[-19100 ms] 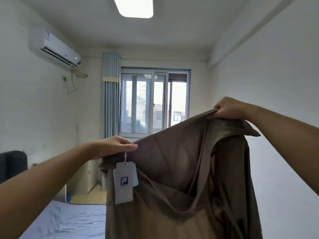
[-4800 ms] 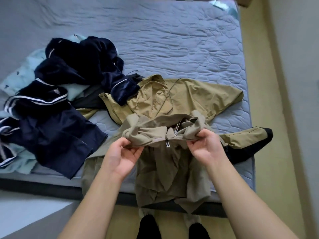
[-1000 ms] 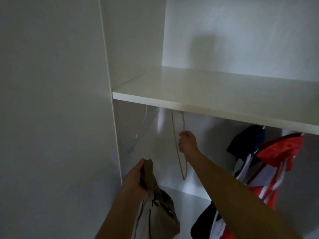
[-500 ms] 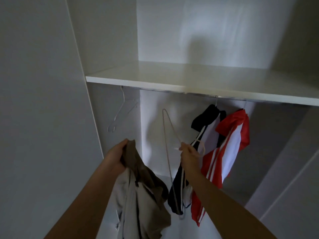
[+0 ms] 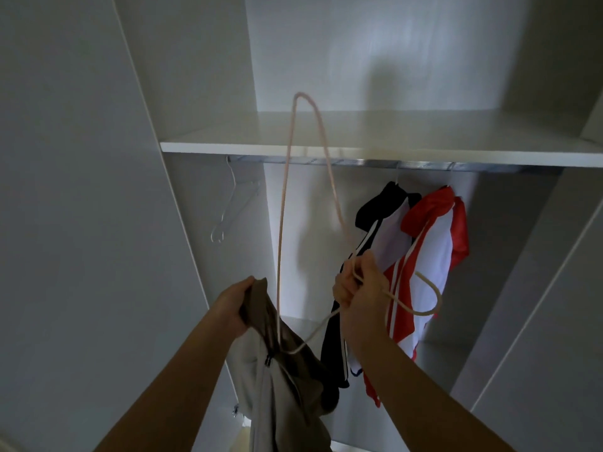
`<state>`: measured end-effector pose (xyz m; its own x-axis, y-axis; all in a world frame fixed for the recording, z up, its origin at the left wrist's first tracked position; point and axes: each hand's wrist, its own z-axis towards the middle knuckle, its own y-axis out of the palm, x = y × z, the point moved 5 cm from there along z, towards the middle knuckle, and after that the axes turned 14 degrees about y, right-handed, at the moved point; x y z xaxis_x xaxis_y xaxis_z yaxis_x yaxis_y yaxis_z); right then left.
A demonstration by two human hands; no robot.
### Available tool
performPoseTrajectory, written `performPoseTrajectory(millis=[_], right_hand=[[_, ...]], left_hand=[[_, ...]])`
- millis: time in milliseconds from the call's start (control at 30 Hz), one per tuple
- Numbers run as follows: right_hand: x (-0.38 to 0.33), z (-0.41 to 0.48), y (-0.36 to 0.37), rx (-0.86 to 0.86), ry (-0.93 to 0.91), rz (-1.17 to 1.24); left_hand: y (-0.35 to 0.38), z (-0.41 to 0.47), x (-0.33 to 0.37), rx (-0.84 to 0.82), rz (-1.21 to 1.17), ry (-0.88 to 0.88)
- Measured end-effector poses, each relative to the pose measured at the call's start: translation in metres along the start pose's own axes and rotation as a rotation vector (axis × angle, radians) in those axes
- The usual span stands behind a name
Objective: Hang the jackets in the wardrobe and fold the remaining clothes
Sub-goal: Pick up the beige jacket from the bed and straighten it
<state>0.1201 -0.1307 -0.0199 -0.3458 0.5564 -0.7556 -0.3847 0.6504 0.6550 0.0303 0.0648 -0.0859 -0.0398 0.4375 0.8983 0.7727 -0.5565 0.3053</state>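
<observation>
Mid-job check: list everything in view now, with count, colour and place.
shelf: 1, white, above the rail
rail: 1, metal, under the shelf
empty hanger: 1, clear, rail's left end
black-and-white jacket: 1, hung on rail, right
red-and-white jacket: 1, hung beside it, further right
pink hanger: 1, pale pink, off the rail, centre
khaki jacket: 1, bunched, lower centre
left hand: 1, grips khaki jacket
right hand: 1, holds pink hanger

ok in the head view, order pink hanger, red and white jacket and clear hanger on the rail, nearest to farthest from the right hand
1. pink hanger, held in the right hand's grip.
2. red and white jacket, hanging just right of the hand.
3. clear hanger, far left on the rail.
</observation>
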Motion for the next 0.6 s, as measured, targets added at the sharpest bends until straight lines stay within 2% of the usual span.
performPoseTrajectory(millis=[133, 233, 300, 400, 533, 600], right_hand=[[0.041, 0.004, 0.006, 0.000, 0.123, -0.007], [0.099, -0.007, -0.025, 0.022, 0.320, -0.285], [0.121, -0.014, -0.054, 0.058, 0.411, -0.447], [0.120, -0.016, -0.078, 0.094, 0.479, -0.553], [0.113, -0.011, -0.083, 0.092, 0.502, -0.686], [0.118, -0.008, -0.097, 0.115, 0.569, -0.753]], left_hand=[[0.006, -0.009, 0.020, -0.028, -0.106, 0.081], [-0.013, -0.004, 0.057, 0.054, -0.238, 0.259], [-0.037, 0.002, 0.079, 0.135, -0.240, 0.348], [-0.060, 0.005, 0.085, 0.168, -0.087, 0.374], [-0.059, 0.005, 0.075, 0.158, 0.173, 0.380], [-0.058, 0.003, 0.077, 0.137, 0.287, 0.433]])
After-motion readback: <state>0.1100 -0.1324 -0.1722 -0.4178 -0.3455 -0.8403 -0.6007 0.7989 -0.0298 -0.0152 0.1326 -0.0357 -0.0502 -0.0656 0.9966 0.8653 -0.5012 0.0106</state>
